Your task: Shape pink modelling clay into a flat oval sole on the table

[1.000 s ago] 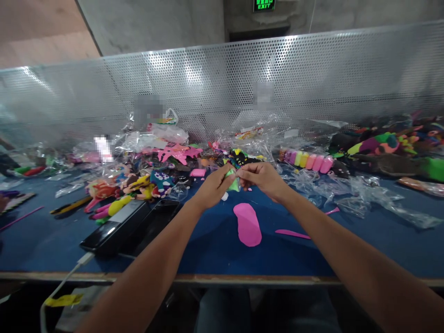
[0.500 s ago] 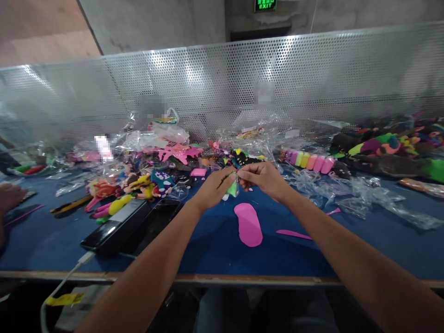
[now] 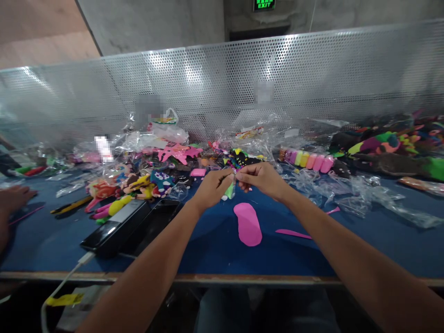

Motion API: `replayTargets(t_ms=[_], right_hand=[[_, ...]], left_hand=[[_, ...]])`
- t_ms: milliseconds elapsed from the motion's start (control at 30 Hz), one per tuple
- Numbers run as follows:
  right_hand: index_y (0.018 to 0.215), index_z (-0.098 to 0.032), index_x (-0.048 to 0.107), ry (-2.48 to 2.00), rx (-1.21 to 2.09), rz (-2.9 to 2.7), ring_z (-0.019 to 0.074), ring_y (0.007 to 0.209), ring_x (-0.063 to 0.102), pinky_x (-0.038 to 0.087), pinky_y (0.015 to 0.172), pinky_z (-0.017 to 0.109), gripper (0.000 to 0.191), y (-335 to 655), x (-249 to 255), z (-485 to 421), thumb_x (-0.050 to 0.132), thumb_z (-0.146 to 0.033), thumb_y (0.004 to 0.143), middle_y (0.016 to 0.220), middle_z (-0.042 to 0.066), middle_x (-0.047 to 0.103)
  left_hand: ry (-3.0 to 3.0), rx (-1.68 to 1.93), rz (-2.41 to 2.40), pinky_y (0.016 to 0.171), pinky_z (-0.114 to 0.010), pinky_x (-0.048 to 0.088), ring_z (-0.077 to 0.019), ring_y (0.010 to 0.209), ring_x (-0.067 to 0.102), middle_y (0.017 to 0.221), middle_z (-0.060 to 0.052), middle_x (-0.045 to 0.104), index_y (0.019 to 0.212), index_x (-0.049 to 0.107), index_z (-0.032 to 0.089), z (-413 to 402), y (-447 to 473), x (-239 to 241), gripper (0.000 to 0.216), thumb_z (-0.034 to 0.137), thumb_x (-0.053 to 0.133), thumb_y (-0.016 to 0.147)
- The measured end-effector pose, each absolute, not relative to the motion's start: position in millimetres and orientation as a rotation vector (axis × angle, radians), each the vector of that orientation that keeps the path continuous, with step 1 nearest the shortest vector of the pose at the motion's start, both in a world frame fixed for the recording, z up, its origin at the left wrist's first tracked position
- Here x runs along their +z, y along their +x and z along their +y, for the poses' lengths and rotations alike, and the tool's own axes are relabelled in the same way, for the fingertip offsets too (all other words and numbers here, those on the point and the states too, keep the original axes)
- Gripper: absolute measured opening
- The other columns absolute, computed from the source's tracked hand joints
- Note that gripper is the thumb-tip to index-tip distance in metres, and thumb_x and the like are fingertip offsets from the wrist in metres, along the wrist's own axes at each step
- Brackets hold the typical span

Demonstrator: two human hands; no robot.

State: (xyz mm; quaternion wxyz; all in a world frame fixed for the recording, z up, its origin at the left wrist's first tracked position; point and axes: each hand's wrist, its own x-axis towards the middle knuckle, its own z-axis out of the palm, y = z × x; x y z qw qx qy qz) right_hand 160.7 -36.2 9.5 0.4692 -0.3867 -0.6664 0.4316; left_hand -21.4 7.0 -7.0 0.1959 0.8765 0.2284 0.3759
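Note:
Over the blue table, my left hand (image 3: 215,185) and my right hand (image 3: 259,178) meet with fingertips pinched close together. Between them hangs a small clear packet of light green clay (image 3: 229,190), its top edge hidden by my fingers. Both hands are closed on the packet's upper part. A flat pink clay piece (image 3: 248,225), long and rounded, lies on the table just below my hands. To its right is a pink plastic clay knife (image 3: 293,233), partly covered by my right forearm.
Phones or black devices (image 3: 116,226) with a white cable lie left. Clay figures (image 3: 118,203) and plastic wrappers crowd the back. Wrapped clay blocks (image 3: 308,161) sit back right. A perforated metal screen (image 3: 215,83) stands behind. Another person's hand (image 3: 15,196) rests at far left.
The green packet has turned slightly and hangs a little lower and narrower beneath my fingers. My hands stay nearly in place. The other person's hand at left has shifted slightly.

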Motion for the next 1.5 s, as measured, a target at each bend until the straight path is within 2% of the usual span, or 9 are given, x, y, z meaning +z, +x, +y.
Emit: replayTargets(t_ms=[400,600,1133,1500], right_hand=[[0.071,-0.016,0.069,-0.945,1.07,-1.647,0.0081,0.052,0.057,0.047,0.051,0.023,0.028,160.6,8.7,-37.6,0.075,-0.043,0.069,0.062,0.0,0.064],[0.072,-0.016,0.069,-0.955,1.05,-1.665,0.0078,0.052,0.056,0.047,0.052,0.022,0.03,159.4,9.4,-38.9,0.073,-0.045,0.069,0.062,-0.001,0.063],[0.074,-0.016,0.069,-0.954,1.034,-1.685,0.0077,0.053,0.056,0.047,0.052,0.022,0.03,160.5,7.3,-37.7,0.071,-0.046,0.072,0.064,0.0,0.064],[0.072,-0.017,0.068,-0.984,0.999,-1.713,0.008,0.053,0.055,0.047,0.052,0.023,0.028,160.2,5.7,-36.0,0.071,-0.045,0.073,0.064,0.0,0.063]], left_hand=[[2.427,1.052,0.651,0.055,-0.023,0.027,-0.0094,0.057,0.036,0.06,0.003,0.041,0.066,0.049,0.015,5.9,-20.8,-4.3,0.036,0.037,0.039,0.093],[2.417,1.046,0.664,0.053,-0.023,0.025,-0.0087,0.056,0.033,0.057,0.004,0.036,0.064,0.043,0.016,6.0,-21.5,-5.6,0.031,0.032,0.04,0.091],[2.432,1.04,0.647,0.053,-0.024,0.025,-0.0087,0.056,0.035,0.058,0.004,0.038,0.064,0.045,0.016,7.0,-22.0,-5.4,0.035,0.035,0.04,0.093],[2.443,1.028,0.664,0.052,-0.023,0.024,-0.0086,0.055,0.034,0.057,0.005,0.037,0.064,0.044,0.016,6.3,-22.0,-5.1,0.031,0.031,0.04,0.092]])
